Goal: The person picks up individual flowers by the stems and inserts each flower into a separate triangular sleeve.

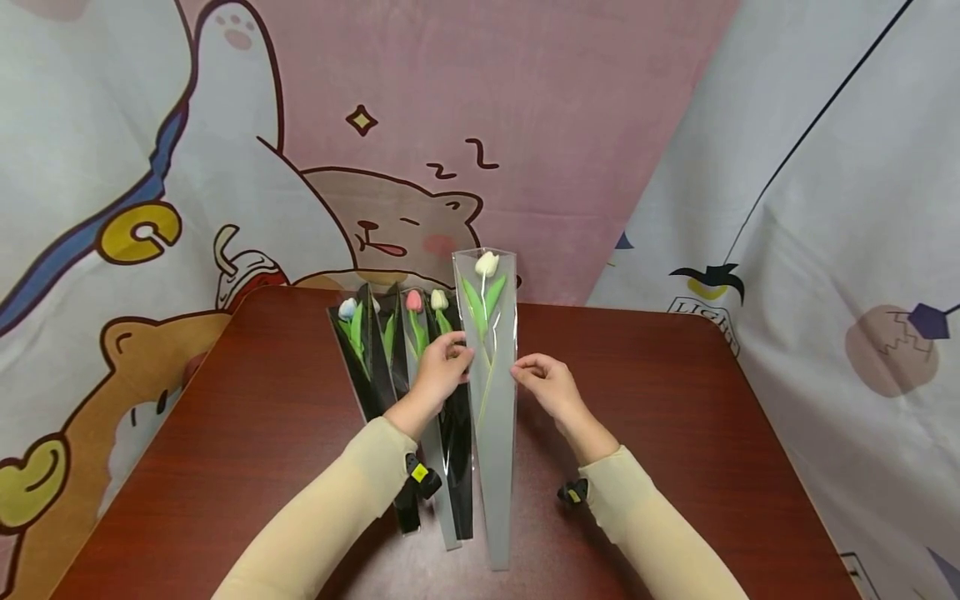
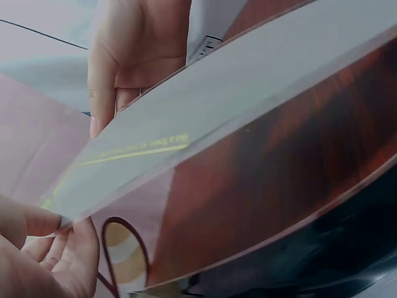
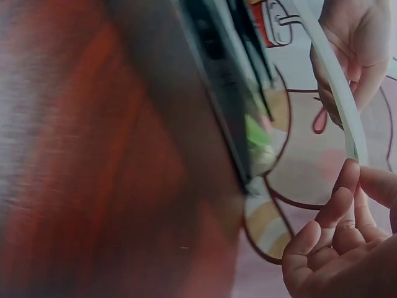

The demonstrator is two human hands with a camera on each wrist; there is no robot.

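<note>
A white artificial tulip [image 1: 487,264] with green leaves lies inside a long, tapering flower sleeve [image 1: 497,475] with a clear front and grey back. My left hand [image 1: 438,369] pinches the sleeve's left edge between thumb and fingers. On the opposite edge, my right hand [image 1: 551,386] pinches the sleeve at about the same height, as the right wrist view also shows with thumb and fingertip meeting on the rim [image 3: 351,133]. The sleeve stands raised, its wide end up and narrow end toward me. Beneath my left forearm, several other wrapped tulips partly hide behind the hand.
To the left, black sleeves [image 1: 352,367] and a grey one [image 1: 442,492] lie side by side, holding a pink tulip [image 1: 414,301], a cream tulip [image 1: 439,300] and a pale blue tulip [image 1: 347,309]. The brown table [image 1: 660,400] meets a cartoon-printed cloth [image 1: 570,125] behind.
</note>
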